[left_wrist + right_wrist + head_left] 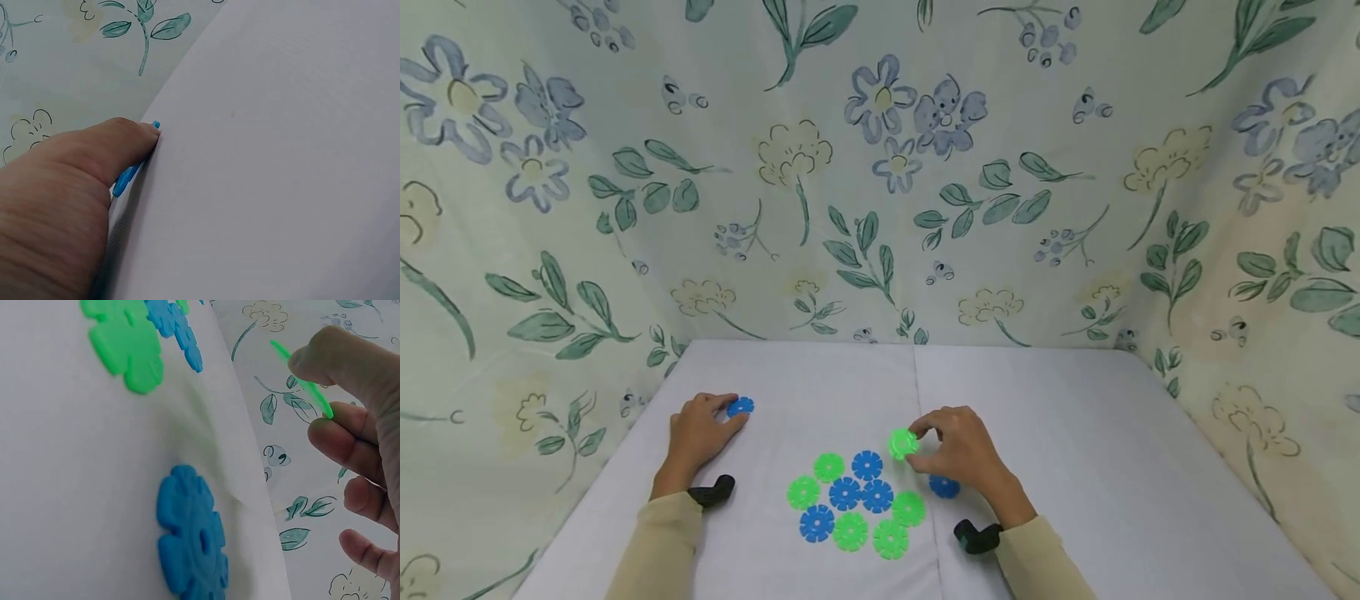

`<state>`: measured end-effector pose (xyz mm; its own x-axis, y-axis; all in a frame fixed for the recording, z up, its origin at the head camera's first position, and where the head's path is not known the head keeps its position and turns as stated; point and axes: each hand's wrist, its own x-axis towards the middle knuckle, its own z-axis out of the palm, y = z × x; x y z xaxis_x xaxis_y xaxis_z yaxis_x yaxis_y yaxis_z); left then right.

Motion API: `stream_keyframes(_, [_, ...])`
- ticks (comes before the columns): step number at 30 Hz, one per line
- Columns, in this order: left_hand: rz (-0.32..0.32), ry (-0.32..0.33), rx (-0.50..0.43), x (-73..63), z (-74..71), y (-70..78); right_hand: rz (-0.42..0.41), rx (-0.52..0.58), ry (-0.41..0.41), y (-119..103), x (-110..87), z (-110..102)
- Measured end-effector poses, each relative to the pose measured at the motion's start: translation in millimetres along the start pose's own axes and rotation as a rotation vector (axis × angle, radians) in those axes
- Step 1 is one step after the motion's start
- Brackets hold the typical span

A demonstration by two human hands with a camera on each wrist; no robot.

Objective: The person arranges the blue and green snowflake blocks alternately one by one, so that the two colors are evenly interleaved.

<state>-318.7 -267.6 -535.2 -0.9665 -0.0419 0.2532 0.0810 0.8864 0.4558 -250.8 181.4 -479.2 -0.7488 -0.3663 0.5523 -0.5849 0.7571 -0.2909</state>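
Three sides of a table were bordered by flower-printed cloth [880, 250], pale, with green leaves and blue blossoms. Between them spread the white table [1037, 417]. Two beige sleeves [658, 550] reached in from the near edge. The right hand [962, 446] was raised over the table, its thumb and foremost fingers drawn almost together on a green disc [903, 443], which they pinched clear of the surface; the other fingers were loosely bent. The left hand [700, 433], farther out on the left, gripped a blue disc [741, 406] between thumb and fingers, with a narrow gap filled by the disc alone; whether that disc touched the table, I could not tell. A black wrist mount [715, 492] showed beside each wrist. Smallest were the notched flower-shaped pieces lying between the hands: five green pieces [851, 532] and four blue pieces [846, 493] in a loose cluster, some edges touching or nearly so. A lone blue piece [944, 486] lay just right of the cluster, partly hidden beneath the right hand in the head view.
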Motion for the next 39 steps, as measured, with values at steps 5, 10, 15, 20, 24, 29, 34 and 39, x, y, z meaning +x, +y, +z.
stream_keyframes(5, [-0.007,0.014,0.008,-0.5,4.2,-2.1,-0.024,0.029,0.08,-2,16.3,0])
stream_keyframes(10, [-0.007,0.017,0.004,-1.0,6.2,-2.1,-0.041,0.075,0.171,-8,38.0,6])
stream_keyframes(15, [0.005,0.044,-0.011,-1.7,2.2,0.8,-0.01,0.174,0.178,-13,60.4,21])
stream_keyframes(20, [0.013,0.033,-0.005,2.1,2.4,2.0,0.077,0.253,0.2,-18,75.2,39])
stream_keyframes(24, [0.021,0.036,-0.012,5.0,4.2,3.2,0.169,0.313,0.266,-27,84.6,54])
stream_keyframes(29, [0.002,0.037,0.0,1.3,3.7,1.4,0.255,0.404,0.288,-48,95.5,82])
stream_keyframes(34, [-0.022,0.044,0.019,-2.7,2.9,-3.0,0.304,0.462,0.246,-69,103.8,106])
stream_keyframes(39, [-0.008,0.043,0.014,-1.5,4.4,-3.3,0.3,0.48,0.256,-79,113.3,122])
